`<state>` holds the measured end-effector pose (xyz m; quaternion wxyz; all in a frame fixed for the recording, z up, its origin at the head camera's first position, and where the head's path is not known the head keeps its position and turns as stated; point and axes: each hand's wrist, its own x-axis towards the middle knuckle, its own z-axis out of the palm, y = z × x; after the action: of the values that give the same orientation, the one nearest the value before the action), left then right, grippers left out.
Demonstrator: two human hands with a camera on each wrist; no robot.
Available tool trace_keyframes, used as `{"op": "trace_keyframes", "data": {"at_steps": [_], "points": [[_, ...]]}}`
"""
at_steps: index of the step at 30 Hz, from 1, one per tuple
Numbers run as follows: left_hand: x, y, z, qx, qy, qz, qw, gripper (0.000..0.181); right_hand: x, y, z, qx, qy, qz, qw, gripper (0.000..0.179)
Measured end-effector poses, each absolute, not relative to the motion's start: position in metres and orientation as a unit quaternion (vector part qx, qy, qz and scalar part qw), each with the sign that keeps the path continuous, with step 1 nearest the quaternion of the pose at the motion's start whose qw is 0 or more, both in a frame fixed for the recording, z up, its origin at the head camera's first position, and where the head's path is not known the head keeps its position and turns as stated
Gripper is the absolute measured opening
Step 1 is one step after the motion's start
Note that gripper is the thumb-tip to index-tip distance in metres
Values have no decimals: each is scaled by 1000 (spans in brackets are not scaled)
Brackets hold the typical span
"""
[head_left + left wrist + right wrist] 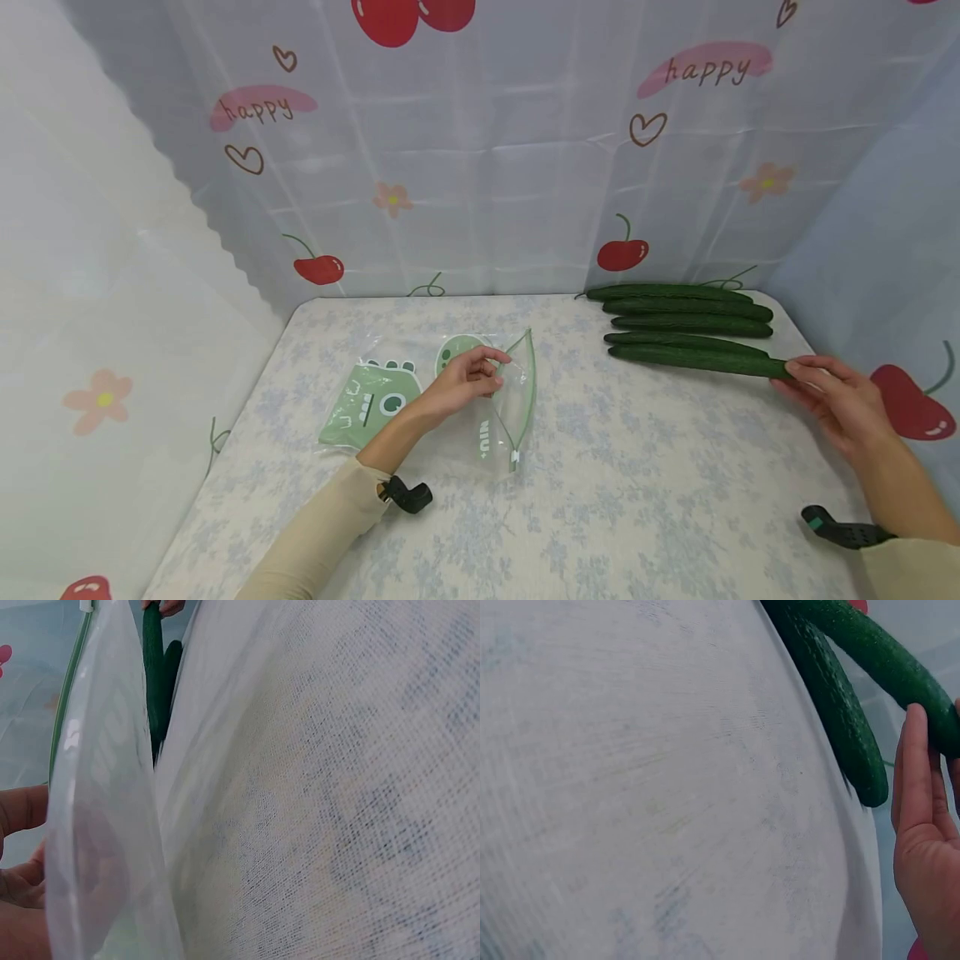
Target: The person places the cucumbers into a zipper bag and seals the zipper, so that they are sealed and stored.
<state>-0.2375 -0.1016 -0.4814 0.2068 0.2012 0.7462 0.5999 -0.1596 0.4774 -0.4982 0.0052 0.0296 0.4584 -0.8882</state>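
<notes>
A clear zip bag (450,442) with green cartoon prints lies on the left half of the table, its green-edged mouth spread apart toward the right. My left hand (465,383) is over the bag at its mouth and pinches the upper film near the zip edge. Part of that hand shows through the plastic in the left wrist view. At the right, my right hand (840,400) grips the near end of a long dark green cucumber (697,359) between thumb and fingers. That end is raised above the neighbouring cucumber (847,735) in the right wrist view.
Several more cucumbers (690,322) lie side by side at the back right of the table. A pale floral cloth (600,500) covers the tabletop. Printed curtains (480,167) stand behind and along both sides.
</notes>
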Motion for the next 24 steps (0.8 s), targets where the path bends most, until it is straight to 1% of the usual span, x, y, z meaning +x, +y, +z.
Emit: {"op": "trace_keyframes", "data": {"at_steps": [7, 14, 20, 24], "points": [[-237, -101, -481, 198, 745, 602, 210, 42, -159, 468, -502, -17, 425, -905, -13, 37], [-236, -101, -484, 195, 747, 601, 207, 42, -163, 448, -497, -66, 408, -911, -15, 40], [-236, -102, -484, 195, 748, 600, 208, 43, -171, 427, -490, -83, 433, -897, -24, 38], [-236, -103, -485, 197, 747, 600, 207, 43, -175, 412, -487, -99, 449, -888, -20, 39]]}}
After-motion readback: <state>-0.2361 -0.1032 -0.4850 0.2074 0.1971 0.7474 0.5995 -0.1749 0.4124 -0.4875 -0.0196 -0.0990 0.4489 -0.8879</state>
